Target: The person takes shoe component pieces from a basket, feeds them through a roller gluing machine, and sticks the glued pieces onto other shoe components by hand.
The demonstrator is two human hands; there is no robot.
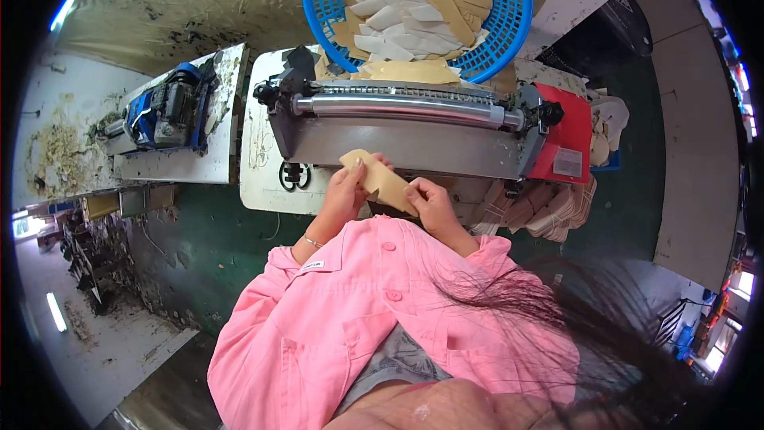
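Observation:
A flat tan cut piece (376, 179) with a rounded end and a small notch is held in front of my chest. My left hand (344, 189) grips its left part, thumb on top. My right hand (432, 201) pinches the lower right corner. Just beyond my hands stands a roller machine (398, 143) with a shiny metal roller (402, 110) across it. More tan pieces (410, 72) lie behind the roller, against a blue basket (524, 0) filled with white and tan cut pieces.
Black-handled scissors (294, 176) lie on the white table (259, 139), left of the machine. A red panel (574, 131) covers its right end. Stacked pieces (557, 211) sit at the lower right. Another machine with blue parts (167, 111) occupies the left table.

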